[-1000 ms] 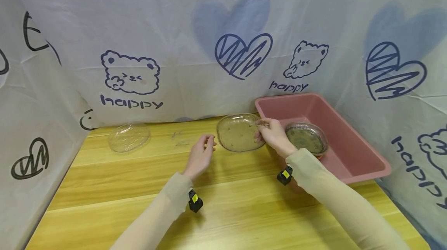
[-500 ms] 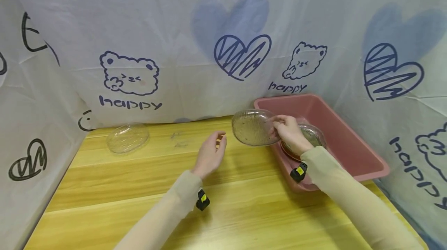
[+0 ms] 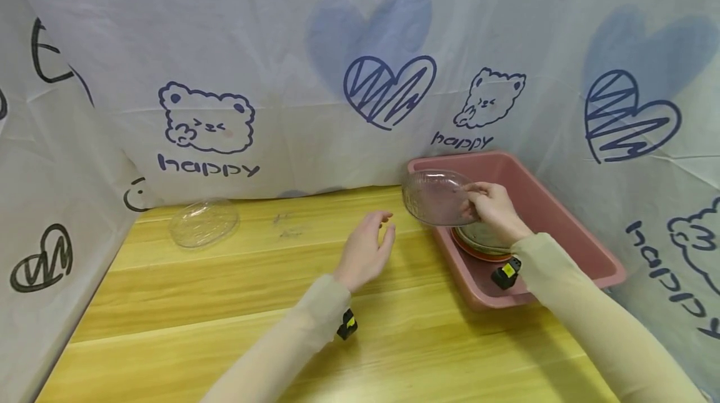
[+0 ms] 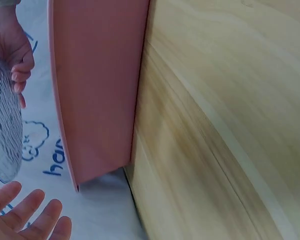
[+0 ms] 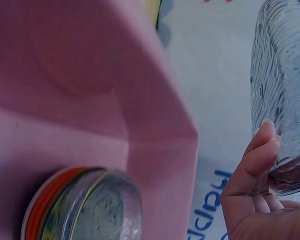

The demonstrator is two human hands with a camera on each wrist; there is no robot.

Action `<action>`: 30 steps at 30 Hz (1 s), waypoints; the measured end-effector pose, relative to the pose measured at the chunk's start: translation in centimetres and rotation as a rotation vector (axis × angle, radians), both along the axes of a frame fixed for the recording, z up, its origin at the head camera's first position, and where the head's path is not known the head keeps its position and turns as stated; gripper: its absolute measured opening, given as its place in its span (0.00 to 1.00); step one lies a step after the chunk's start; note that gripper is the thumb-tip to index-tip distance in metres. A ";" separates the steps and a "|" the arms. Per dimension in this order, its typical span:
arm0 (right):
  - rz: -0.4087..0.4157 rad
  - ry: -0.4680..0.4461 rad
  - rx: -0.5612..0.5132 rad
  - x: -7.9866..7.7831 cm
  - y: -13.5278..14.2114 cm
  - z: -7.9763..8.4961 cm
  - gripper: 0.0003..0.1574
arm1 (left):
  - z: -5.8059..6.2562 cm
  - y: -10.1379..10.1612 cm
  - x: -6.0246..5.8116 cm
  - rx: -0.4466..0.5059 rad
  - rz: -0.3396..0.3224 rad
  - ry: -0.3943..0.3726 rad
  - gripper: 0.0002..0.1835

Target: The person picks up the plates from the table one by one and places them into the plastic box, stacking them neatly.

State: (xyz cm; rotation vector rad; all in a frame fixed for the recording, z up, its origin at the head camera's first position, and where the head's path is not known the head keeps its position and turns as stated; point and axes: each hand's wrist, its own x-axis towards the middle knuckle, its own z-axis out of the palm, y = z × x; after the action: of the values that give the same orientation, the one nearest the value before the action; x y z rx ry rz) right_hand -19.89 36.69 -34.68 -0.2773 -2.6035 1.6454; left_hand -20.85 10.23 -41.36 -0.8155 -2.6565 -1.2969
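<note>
My right hand (image 3: 494,210) pinches the right edge of a clear glass plate (image 3: 435,198), raised over the left rim of a pink basin (image 3: 568,253). The right wrist view shows the thumb and fingers gripping the rim of this ribbed plate (image 5: 277,75). To its lower left, my left hand (image 3: 365,250) hovers above the table with fingers relaxed and holding nothing; its spread fingers (image 4: 42,220) show in the left wrist view. Inside the basin lies a stack of plates (image 3: 485,242), orange ones beneath and a glass one on top, partly hidden by the right hand.
Another clear plate (image 3: 204,223) rests at the back left of the wooden table (image 3: 197,328). A printed cloth (image 3: 304,128) hangs behind the table and along both sides. The basin's raised walls stand at the right.
My right hand has carried the glass plate rightward from above the table to the basin's rim, tilting it. My left hand has followed to the right, fingers loosely spread.
</note>
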 end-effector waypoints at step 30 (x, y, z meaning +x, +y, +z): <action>-0.064 -0.061 0.136 -0.2 7.0 -2.2 0.32 | -0.7 4.4 2.6 -0.332 -0.251 0.312 0.25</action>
State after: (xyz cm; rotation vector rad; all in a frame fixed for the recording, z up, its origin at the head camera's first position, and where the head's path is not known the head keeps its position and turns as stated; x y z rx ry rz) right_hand -20.06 43.72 -36.93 -0.4049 -2.7044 1.4543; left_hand -18.27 14.65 -42.03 -1.3073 -2.6034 -0.6904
